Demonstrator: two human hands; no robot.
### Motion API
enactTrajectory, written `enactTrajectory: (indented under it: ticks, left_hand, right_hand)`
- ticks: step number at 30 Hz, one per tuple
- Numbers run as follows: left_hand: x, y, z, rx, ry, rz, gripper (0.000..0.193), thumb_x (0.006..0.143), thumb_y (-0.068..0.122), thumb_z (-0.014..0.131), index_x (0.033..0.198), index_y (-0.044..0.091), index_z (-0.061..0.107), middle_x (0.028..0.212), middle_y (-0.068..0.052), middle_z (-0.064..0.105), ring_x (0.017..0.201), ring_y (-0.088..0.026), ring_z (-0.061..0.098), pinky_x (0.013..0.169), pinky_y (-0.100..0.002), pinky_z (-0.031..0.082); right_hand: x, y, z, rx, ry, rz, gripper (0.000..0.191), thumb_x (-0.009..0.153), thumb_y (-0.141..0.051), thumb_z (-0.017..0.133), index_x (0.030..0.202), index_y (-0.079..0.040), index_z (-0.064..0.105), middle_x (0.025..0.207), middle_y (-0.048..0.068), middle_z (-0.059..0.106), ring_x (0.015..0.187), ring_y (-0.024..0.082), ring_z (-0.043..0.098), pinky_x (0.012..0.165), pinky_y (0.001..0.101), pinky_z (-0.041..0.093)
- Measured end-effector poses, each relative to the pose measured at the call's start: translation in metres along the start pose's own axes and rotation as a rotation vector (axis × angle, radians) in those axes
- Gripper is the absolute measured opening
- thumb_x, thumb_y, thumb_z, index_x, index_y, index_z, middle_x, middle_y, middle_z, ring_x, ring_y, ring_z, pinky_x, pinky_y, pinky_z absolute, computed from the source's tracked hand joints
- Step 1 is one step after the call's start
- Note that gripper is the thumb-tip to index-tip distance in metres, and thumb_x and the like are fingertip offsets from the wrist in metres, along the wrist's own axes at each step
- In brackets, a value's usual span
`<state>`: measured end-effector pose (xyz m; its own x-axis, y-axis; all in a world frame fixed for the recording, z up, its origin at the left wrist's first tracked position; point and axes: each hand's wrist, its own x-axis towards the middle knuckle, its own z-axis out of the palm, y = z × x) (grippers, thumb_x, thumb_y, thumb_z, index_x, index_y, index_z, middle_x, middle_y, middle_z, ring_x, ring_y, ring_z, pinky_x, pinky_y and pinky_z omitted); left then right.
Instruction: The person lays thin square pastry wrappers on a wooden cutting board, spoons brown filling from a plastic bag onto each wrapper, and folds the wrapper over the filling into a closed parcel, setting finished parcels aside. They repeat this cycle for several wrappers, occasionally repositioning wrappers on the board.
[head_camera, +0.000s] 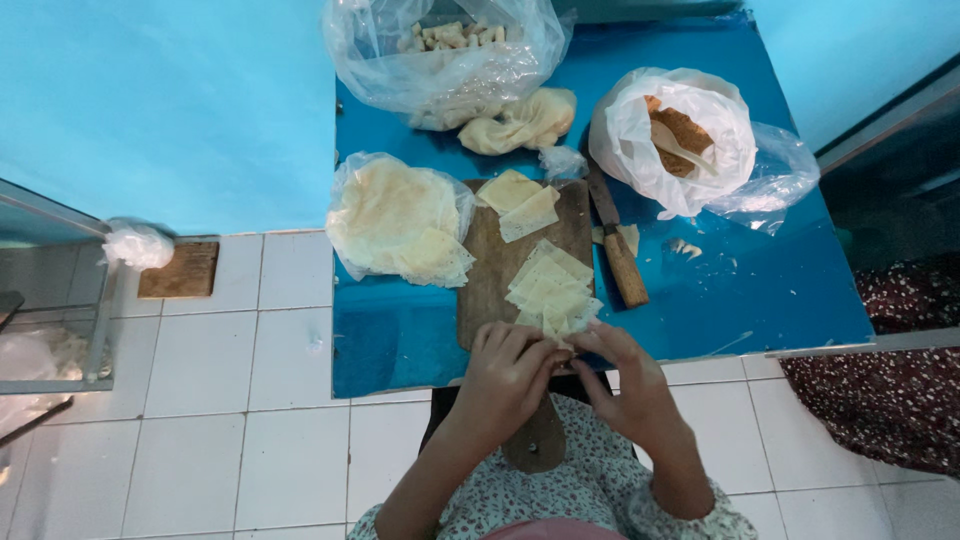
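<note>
On the shiny blue tabletop (760, 290), the biggest items sit at the far edge: a clear plastic bag of small pale pieces (450, 50) and a white plastic bag holding brown filling and a spoon (680, 135). Nearer lies a round stack of thin pale dough sheets in clear plastic (395, 215), then the worn brown wooden cutting board (495, 270) with its handle reaching toward the person. Just right of the board rests a wooden-handled knife (618, 250). A fanned pile of small square cream wrappers (550, 290) lies on the board's near end. Both hands meet there: the left hand (510, 375) and right hand (625, 380) have fingers curled close together, pinching the near edge of the wrapper pile, seemingly peeling one sheet. My guess is that such thin sheets could tear or lift several at once if they cling, and the fanned pile could slide off the board's near edge.
</note>
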<state>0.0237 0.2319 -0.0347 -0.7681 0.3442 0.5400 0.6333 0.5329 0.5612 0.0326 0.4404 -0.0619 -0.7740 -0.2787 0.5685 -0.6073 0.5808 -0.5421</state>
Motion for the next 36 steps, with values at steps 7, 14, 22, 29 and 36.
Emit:
enactTrajectory:
  ticks: [7,14,22,29,36]
  left_hand:
    - [0.007,0.000,-0.010,-0.003,-0.052,0.020,0.022,0.088,0.009,0.072,0.109,0.004,0.069,0.107,-0.010,0.061,0.103,-0.032,0.059,0.093,-0.047,0.044]
    - [0.010,-0.002,-0.011,-0.018,-0.101,0.020,0.026,0.083,0.009,0.073,0.109,0.004,0.068,0.104,-0.011,0.061,0.102,-0.033,0.058,0.090,-0.047,0.043]
    - [0.008,-0.007,0.006,0.077,-0.010,0.071,0.021,0.085,0.007,0.071,0.105,0.004,0.067,0.103,-0.011,0.060,0.102,-0.032,0.059,0.091,-0.046,0.046]
    - [0.007,-0.006,0.011,-0.013,0.042,-0.031,0.014,0.087,0.004,0.070,0.101,0.004,0.069,0.097,-0.011,0.062,0.096,-0.033,0.060,0.088,-0.046,0.046]
    - [0.020,-0.005,0.013,0.015,0.057,-0.147,0.008,0.085,0.007,0.073,0.091,0.009,0.069,0.084,-0.007,0.063,0.086,-0.030,0.062,0.082,-0.046,0.044]
  right_hand:
    - [0.010,0.017,-0.005,0.059,-0.084,0.017,0.056,0.085,0.003,0.076,0.133,-0.006,0.049,0.106,0.008,0.077,0.098,0.026,0.077,0.085,0.0354,0.060]
    - [0.027,0.012,0.000,0.259,-0.006,0.292,0.069,0.084,0.002,0.079,0.142,-0.003,0.042,0.095,0.009,0.078,0.089,0.020,0.078,0.080,0.0316,0.060]
    - [0.025,0.010,-0.008,0.243,-0.077,0.143,0.078,0.079,-0.001,0.082,0.143,-0.002,0.039,0.101,0.011,0.077,0.092,0.023,0.077,0.082,0.0326,0.059]
    - [0.031,0.010,-0.004,0.172,-0.088,0.154,0.072,0.084,-0.003,0.081,0.145,-0.006,0.042,0.098,0.009,0.079,0.092,0.021,0.079,0.082,0.0330,0.060]
    - [0.061,0.013,-0.012,0.373,-0.264,0.446,0.082,0.079,0.004,0.075,0.147,-0.005,0.031,0.093,0.011,0.075,0.081,0.019,0.077,0.075,0.0328,0.062]
